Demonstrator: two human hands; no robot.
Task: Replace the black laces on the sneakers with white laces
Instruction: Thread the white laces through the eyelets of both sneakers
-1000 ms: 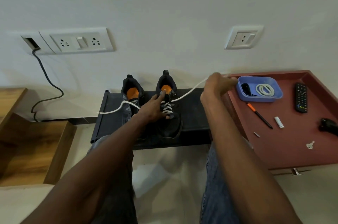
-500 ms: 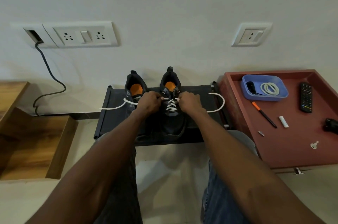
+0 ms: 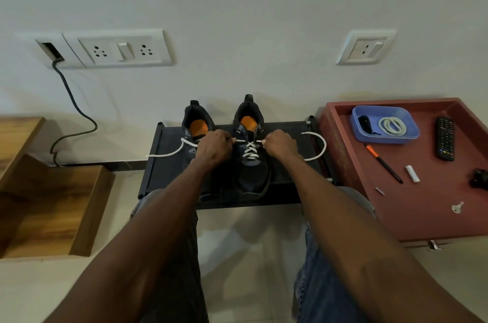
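At the frame's centre, two dark fabric sneakers with orange insoles (image 3: 249,153) stand heels to the wall on a low black rack shelf (image 3: 169,164), whose bare surface lies open to either side of the pair. The left hand (image 3: 214,150) and right hand (image 3: 281,147) each pinch, with curled fingers, one strand of the braided white cord lace (image 3: 250,151) crisscrossed up the right-hand shoe. Its loose ends trail left and curl right toward the raised rim of the red-brown tray tabletop (image 3: 422,206), where a blue plastic tub (image 3: 384,124) holds a coiled white lace.

Dark sneakers (image 3: 250,164) upright; white lace (image 3: 250,150) half-threaded
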